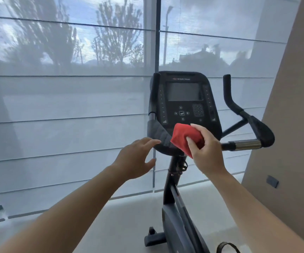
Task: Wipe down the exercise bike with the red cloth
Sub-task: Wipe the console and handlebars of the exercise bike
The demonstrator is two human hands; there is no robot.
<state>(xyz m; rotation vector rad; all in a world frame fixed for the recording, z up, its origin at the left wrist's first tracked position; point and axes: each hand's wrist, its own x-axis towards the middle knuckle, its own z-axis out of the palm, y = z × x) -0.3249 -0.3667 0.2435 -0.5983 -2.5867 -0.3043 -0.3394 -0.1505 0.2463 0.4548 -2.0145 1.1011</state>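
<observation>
A black exercise bike [175, 212] stands right of centre, its console [184, 99] with a dark screen facing me. My right hand [208, 154] grips a folded red cloth [181, 137] and holds it against the lower edge of the console, where the left handlebar pad [158, 133] meets it. My left hand [138, 157] hovers just left of that pad, fingers relaxed and spread, holding nothing. The right handlebar [248, 123] curves up and out to the right, untouched.
Tall windows with sheer grey blinds [65, 106] fill the wall right behind the bike. A beige wall [293, 125] with a small dark outlet stands close on the right. Pale floor [129, 216] spreads around the bike's base and front foot [155, 238].
</observation>
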